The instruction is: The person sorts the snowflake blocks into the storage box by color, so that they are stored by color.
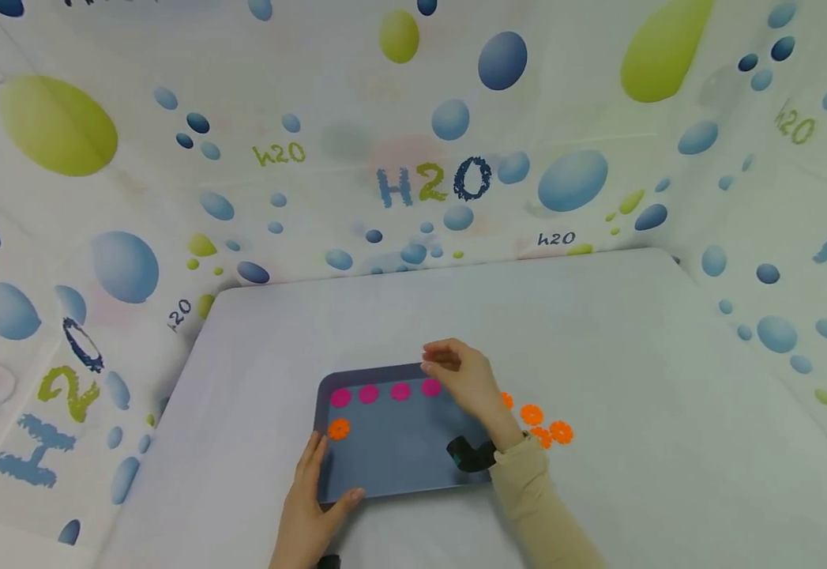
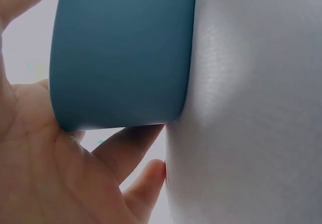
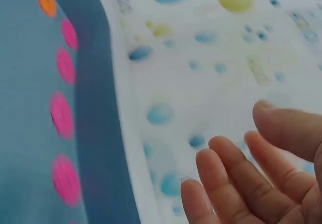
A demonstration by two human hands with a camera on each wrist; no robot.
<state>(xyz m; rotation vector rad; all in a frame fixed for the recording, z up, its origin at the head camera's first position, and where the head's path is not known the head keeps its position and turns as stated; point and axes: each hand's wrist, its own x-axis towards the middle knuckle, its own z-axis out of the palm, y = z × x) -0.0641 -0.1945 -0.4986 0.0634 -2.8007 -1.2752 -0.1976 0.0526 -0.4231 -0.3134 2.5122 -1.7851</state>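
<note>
A blue-grey tray (image 1: 399,458) lies on the white table. My left hand (image 1: 308,490) holds its near left corner, fingers along the left side and thumb at the front edge; the left wrist view shows the tray's wall (image 2: 123,58) between them. Above the far edge, toward the right, hovers my right hand (image 1: 461,378), fingers loosely bent and nothing held. Several flat pink discs (image 1: 400,391) form a row along the tray's far side. One orange flower-shaped disc (image 1: 339,429) sits below the leftmost pink one. My right forearm hides part of the tray's right side.
On the table right of the tray lie several loose orange flower-shaped discs (image 1: 561,432), partly behind my right wrist. A dark wrist device (image 1: 471,455) sits by the right sleeve (image 1: 537,482). White cloth walls (image 1: 356,126) with printed drops surround the table at the back and sides.
</note>
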